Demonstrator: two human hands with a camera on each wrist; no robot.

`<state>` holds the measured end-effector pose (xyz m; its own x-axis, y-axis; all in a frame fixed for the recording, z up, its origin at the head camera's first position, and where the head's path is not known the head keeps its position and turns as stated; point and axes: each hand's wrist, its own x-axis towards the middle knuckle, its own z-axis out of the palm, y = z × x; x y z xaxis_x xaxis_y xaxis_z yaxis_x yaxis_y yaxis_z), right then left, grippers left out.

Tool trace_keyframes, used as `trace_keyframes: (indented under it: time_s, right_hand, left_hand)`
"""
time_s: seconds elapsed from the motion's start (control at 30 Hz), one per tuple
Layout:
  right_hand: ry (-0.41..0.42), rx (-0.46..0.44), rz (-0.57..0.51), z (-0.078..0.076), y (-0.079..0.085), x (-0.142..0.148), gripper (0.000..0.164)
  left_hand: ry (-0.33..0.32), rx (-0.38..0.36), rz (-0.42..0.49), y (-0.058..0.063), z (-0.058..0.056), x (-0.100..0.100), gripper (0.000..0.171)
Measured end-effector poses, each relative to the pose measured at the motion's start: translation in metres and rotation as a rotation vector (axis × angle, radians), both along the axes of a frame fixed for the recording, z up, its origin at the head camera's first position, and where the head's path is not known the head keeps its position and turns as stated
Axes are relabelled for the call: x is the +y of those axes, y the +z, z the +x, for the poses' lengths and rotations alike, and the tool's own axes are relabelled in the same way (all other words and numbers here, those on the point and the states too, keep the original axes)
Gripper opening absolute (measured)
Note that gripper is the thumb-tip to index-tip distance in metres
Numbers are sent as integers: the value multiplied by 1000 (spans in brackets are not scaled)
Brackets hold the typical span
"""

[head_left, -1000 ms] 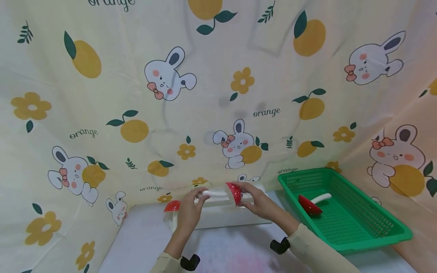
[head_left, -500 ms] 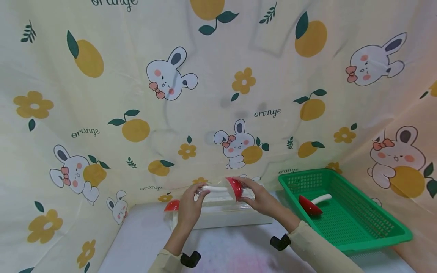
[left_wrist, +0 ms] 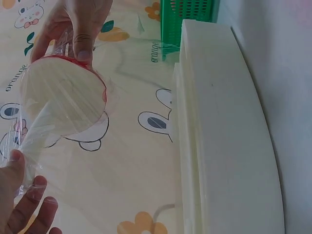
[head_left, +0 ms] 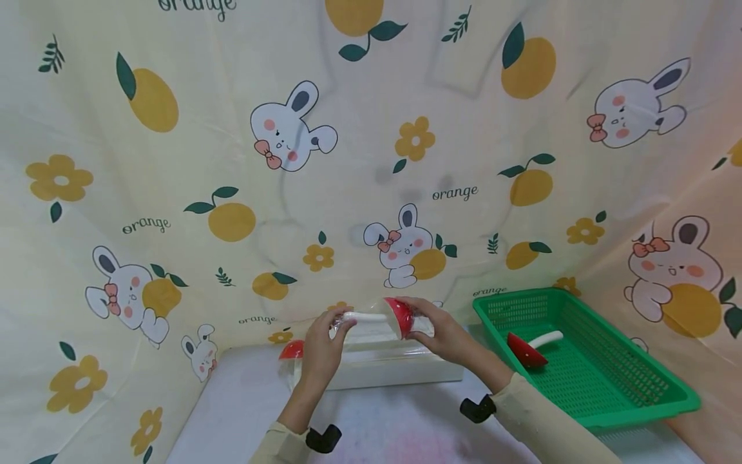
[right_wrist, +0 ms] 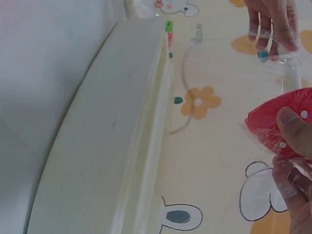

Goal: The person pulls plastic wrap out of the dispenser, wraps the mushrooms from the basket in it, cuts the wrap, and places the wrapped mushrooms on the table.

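A toy mushroom (head_left: 400, 317) with a red, white-dotted cap and white stem is held sideways above the long white box (head_left: 400, 372). Clear plastic film wraps it; the left wrist view shows the cap's cream underside (left_wrist: 63, 97) through the film. My right hand (head_left: 437, 332) grips the cap, thumb on its red side (right_wrist: 270, 119) in the right wrist view. At the stem's end, my left hand (head_left: 323, 345) pinches the stem and gathered film between thumb and fingers. Another red-capped piece (head_left: 292, 350) under clear film sits by the box's left end, partly behind my left hand.
A green basket (head_left: 632, 406) stands at the right of the table, holding an unwrapped red-capped mushroom (head_left: 526, 350) with a white stem. A patterned cloth (head_left: 348, 161) hangs close behind the box. The white tabletop (head_left: 232, 412) extends in front.
Both hands have lifted the mushroom slightly above the white box, and its white stem shows more clearly. The grips stay the same; the basket and the other wrapped piece have not moved.
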<state>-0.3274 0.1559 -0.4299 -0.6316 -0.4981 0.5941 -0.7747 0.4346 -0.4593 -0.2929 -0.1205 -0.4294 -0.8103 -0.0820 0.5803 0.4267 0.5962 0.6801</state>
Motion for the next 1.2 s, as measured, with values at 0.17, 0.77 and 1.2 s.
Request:
trace_keyframes:
  time_s: [0.17, 0.77, 1.2]
  right_hand:
    - [3, -33, -7, 6, 2, 2, 80]
    - [13, -221, 92, 47, -39, 8, 89]
    - [143, -133, 97, 50, -90, 5, 89]
  left_hand:
    - [-6, -8, 5, 1, 4, 0, 29]
    - [-55, -112, -73, -46, 37, -7, 28]
    - [-93, -245, -166, -96, 39, -12, 24]
